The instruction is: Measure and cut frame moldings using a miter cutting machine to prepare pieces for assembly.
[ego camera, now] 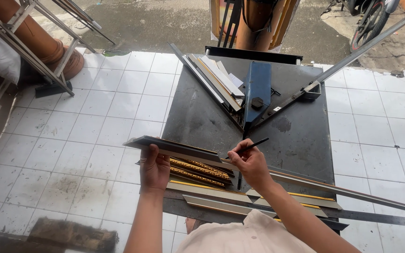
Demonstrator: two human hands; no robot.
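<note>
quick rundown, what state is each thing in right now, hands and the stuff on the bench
left hand: gripping the moulding strip from below
right hand: holding a pencil
pencil: tip down near the strip
moulding strip: lifted, held level above the table
gold moulding pieces: lying flat, stacked
black table: standing on white tiles
blue cutter block: resting at the V of the guide rails

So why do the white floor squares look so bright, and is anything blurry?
Head view: soft daylight washes the white tiled floor pale, with faint shadows; the dark metal worktable shows dull glare. The left hand, right hand and thin black pencil look sharp; the brown block at the bottom edge is blurred.
</note>
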